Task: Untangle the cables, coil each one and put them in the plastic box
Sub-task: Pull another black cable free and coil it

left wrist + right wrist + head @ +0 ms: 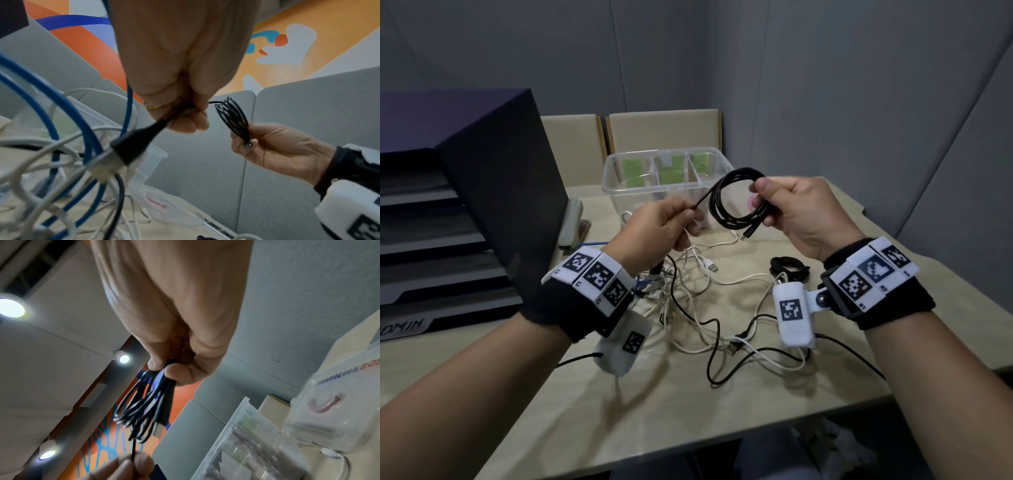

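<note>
Head view, right hand [804, 212] gripping coiled black cable [736, 202], left hand [657, 229] pinching its tail, "ADMIN" tray [410, 325].

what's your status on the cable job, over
Right hand grips black coil; left hand pinches its loose tail. Plastic box beyond the hands. White and black tangle on table, still unsorted.

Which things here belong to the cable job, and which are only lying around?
Belong to the job:
- black coil, held by right hand
- its free end, pinched by left hand
- tangled cables on the table
- small black coil on the table
- plastic box

Just lying about:
- stapler
- dark tray cabinet
</note>
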`<state>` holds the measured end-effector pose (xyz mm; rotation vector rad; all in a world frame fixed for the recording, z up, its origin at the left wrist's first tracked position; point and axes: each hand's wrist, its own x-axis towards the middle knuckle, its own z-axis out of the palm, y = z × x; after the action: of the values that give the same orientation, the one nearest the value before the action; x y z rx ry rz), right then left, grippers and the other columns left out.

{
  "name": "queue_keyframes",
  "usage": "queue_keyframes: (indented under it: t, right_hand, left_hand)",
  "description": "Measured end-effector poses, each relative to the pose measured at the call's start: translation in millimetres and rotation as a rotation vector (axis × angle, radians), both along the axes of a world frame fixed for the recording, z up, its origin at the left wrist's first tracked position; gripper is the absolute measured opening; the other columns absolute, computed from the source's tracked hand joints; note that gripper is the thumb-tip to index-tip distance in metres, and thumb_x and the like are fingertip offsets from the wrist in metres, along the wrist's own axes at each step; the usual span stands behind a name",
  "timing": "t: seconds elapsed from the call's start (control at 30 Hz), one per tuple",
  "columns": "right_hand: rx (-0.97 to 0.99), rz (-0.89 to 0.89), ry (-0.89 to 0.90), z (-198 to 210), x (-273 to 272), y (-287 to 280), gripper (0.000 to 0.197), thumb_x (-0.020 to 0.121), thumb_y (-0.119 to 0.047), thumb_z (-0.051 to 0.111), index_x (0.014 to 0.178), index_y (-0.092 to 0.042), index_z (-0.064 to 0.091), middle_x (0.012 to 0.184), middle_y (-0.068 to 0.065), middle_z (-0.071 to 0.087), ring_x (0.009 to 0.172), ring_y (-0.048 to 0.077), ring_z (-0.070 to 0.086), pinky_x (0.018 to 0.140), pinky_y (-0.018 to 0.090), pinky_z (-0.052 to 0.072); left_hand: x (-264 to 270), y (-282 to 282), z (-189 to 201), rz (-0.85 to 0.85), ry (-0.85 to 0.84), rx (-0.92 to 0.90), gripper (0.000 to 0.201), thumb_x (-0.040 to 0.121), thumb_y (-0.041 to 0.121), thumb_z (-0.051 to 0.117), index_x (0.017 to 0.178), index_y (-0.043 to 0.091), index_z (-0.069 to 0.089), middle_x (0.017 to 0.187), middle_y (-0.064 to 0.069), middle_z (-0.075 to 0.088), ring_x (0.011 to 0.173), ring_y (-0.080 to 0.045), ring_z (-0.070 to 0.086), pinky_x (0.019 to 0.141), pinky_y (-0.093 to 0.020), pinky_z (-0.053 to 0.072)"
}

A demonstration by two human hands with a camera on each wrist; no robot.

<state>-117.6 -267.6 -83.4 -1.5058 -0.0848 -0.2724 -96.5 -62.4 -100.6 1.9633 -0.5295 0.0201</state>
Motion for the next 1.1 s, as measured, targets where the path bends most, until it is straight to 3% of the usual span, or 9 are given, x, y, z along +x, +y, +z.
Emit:
queue_keyframes:
  t: [0.17, 0.23, 0.33, 0.5, 0.6, 0.73, 0.87, 1.0, 1.1]
  right_hand:
    - [0.087, 0.039, -0.038, 5.1, -1.2, 4.5, 0.016, 0.094, -0.014, 0.056, 0.084, -0.006, 0.067, 0.065, 0.004, 0.06, 0.062, 0.018, 0.049, 0.047, 0.016, 0.042]
    - [0.107, 0.053, -0.029, 5.8, -1.8, 5.3, 0.018, 0.094, -0.015, 0.055, 0.082, -0.007, 0.066, 0.062, 0.001, 0.061, 0.06, 0.015, 0.05, 0.047, 0.015, 0.042]
    - [0.095, 0.093, -0.003, 3.9, -3.0, 5.7, 0.018, 0.094, -0.015, 0.055, 0.083, -0.006, 0.066, 0.064, 0.003, 0.061, 0.059, 0.015, 0.05, 0.046, 0.015, 0.041]
    - [0.03, 0.137, 0.055, -5.9, -2.2, 11.4, 0.018, 0.093, -0.015, 0.055, 0.083, -0.006, 0.067, 0.064, 0.003, 0.062, 0.062, 0.02, 0.046, 0.044, 0.016, 0.04]
    - [0.031, 0.155, 0.069, -7.3, -0.9, 17.2, 0.017, 0.093, -0.013, 0.055, 0.083, -0.005, 0.066, 0.073, 0.01, 0.062, 0.066, 0.023, 0.05, 0.044, 0.016, 0.04]
    - [0.027, 0.15, 0.058, -6.4, -1.1, 23.8, 0.018, 0.094, -0.009, 0.055, 0.081, -0.006, 0.067, 0.065, 0.001, 0.068, 0.05, 0.008, 0.053, 0.044, 0.015, 0.041]
    - [0.012, 0.048, 0.027, -5.4, 1.2, 22.1, 0.016, 0.092, -0.01, 0.057, 0.079, -0.006, 0.065, 0.071, 0.01, 0.06, 0.053, 0.011, 0.055, 0.049, 0.017, 0.045]
    - [-0.035, -0.017, -0.021, -6.3, 2.2, 21.4, 0.015, 0.091, -0.011, 0.06, 0.078, -0.009, 0.067, 0.069, 0.008, 0.057, 0.058, 0.013, 0.054, 0.048, 0.017, 0.046]
    - [-0.08, -0.046, -0.06, -8.9, 3.0, 20.8, 0.014, 0.09, -0.011, 0.062, 0.078, -0.012, 0.069, 0.07, 0.007, 0.057, 0.061, 0.015, 0.056, 0.05, 0.019, 0.048]
  left_hand:
    - [-3.4, 5.3, 4.9, -0.014, -0.05, 0.346, 0.012, 0.09, 0.02, 0.061, 0.093, 0.013, 0.07, 0.083, -0.006, 0.071, 0.079, -0.022, 0.067, 0.078, -0.033, 0.055]
    - [-3.6, 3.4, 7.9, 0.009, -0.001, 0.276, 0.009, 0.091, 0.014, 0.059, 0.088, 0.01, 0.067, 0.08, -0.011, 0.07, 0.074, -0.024, 0.068, 0.073, -0.032, 0.058]
    - [-3.0, 0.0, 14.1, 0.072, 0.188, -0.112, 0.013, 0.095, 0.005, 0.048, 0.085, 0.007, 0.055, 0.073, -0.014, 0.066, 0.062, -0.016, 0.067, 0.062, -0.026, 0.059]
    - [-4.9, 0.0, 22.5, 0.027, 0.308, -0.518, 0.012, 0.098, 0.005, 0.04, 0.09, 0.005, 0.049, 0.068, -0.007, 0.063, 0.056, -0.013, 0.063, 0.063, -0.025, 0.057]
    - [-6.0, -3.0, 23.1, -0.069, 0.362, -0.551, 0.014, 0.099, 0.007, 0.038, 0.091, 0.008, 0.049, 0.074, -0.007, 0.059, 0.06, -0.012, 0.059, 0.063, -0.025, 0.055]
    - [-8.6, -13.9, 24.9, -0.112, 0.478, -0.6, 0.022, 0.101, 0.015, 0.035, 0.095, 0.008, 0.054, 0.07, -0.004, 0.062, 0.058, -0.01, 0.062, 0.057, -0.022, 0.051]
    - [-11.2, -18.7, 25.5, -0.179, 0.583, -0.529, 0.042, 0.097, 0.049, 0.032, 0.084, 0.016, 0.056, 0.066, 0.003, 0.06, 0.069, -0.009, 0.058, 0.08, -0.028, 0.04]
    - [-14.7, -19.4, 20.4, -0.201, 0.543, -0.352, 0.024, 0.093, 0.035, 0.051, 0.075, 0.02, 0.054, 0.076, 0.004, 0.063, 0.081, -0.013, 0.058, 0.091, -0.037, 0.037]
    - [-15.7, -16.9, 21.0, -0.235, 0.578, -0.314, 0.01, 0.092, 0.019, 0.055, 0.082, 0.018, 0.055, 0.075, 0.003, 0.065, 0.068, -0.011, 0.061, 0.08, -0.032, 0.043]
